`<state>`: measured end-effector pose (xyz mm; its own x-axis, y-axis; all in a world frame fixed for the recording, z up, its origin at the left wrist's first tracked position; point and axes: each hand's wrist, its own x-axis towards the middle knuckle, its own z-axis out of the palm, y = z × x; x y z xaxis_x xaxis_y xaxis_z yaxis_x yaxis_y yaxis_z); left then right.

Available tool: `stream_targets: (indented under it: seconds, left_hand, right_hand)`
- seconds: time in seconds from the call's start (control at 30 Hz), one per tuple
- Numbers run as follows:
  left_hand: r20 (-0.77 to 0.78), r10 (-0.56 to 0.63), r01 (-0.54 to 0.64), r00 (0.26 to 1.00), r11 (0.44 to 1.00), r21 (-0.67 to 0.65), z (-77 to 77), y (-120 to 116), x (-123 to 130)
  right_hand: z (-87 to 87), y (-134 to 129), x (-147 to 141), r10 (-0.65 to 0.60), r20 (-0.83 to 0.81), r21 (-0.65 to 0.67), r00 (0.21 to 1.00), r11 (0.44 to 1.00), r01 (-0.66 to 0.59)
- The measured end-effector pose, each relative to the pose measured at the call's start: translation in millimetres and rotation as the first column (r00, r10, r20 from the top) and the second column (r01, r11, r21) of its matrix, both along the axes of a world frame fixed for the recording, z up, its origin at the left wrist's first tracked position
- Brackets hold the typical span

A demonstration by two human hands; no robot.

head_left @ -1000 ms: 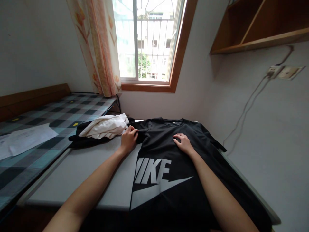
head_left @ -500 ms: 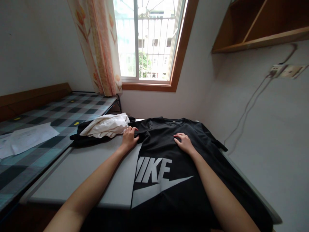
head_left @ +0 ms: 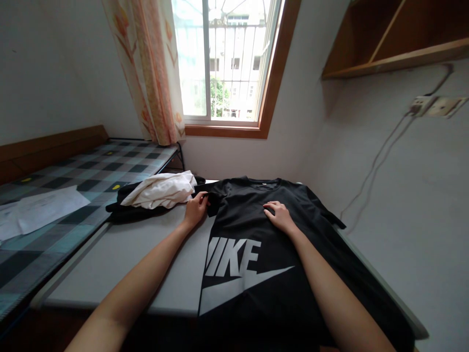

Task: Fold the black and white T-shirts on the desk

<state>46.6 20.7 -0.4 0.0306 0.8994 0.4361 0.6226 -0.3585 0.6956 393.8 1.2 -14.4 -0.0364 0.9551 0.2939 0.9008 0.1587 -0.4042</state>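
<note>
A black T-shirt (head_left: 242,222) lies spread on the right of the white table (head_left: 91,266), reaching its near edge; midway up the table, the right hand (head_left: 280,216) rests on it, fingers loosely spread, while the left hand (head_left: 196,209) pinches the sleeve (head_left: 217,190); at the table's far left, a white garment (head_left: 161,189) on dark cloth (head_left: 119,213); beyond the table, a window (head_left: 234,63)
</note>
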Motion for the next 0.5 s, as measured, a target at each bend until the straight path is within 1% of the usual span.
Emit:
stream_targets:
  seconds: [0.03, 0.1, 0.2, 0.27, 0.37, 0.5]
  left_hand:
    - [0.0, -0.053, 0.053, 0.999, 0.999, -0.004, 0.0, -0.9, 1.0]
    - [-0.076, -0.127, 0.128, 0.989, 0.992, 0.003, 0.2, -3.3, 2.7]
    - [-0.268, -0.166, 0.181, 0.949, 0.983, 0.029, 0.6, -7.3, 4.5]
    - [-0.357, -0.201, 0.219, 0.912, 0.976, 0.009, 0.3, -9.4, 4.9]
    - [-0.429, -0.243, 0.251, 0.87, 0.967, -0.039, -0.2, -11.2, 4.8]
    - [-0.471, -0.241, 0.277, 0.848, 0.961, 0.009, 0.2, -12.2, 5.6]
  right_hand:
    - [0.1, -0.1, 0.0, -0.002, 0.001, 0.0, 1.0, 1.0, 0.002]
    - [0.1, -0.2, 0.0, -0.003, -0.001, 0.002, 1.0, 1.0, 0.003]
    - [-0.2, -0.3, 0.3, 0.003, -0.002, 0.004, 1.0, 1.0, -0.003]
    - [-0.4, -0.4, 0.4, 0.001, 0.0, 0.003, 1.0, 1.0, -0.001]
    - [-0.6, -0.2, 0.4, -0.004, 0.001, 0.0, 1.0, 1.0, 0.004]
    - [-1.1, 0.3, 0.4, 0.001, 0.002, -0.007, 1.0, 1.0, -0.001]
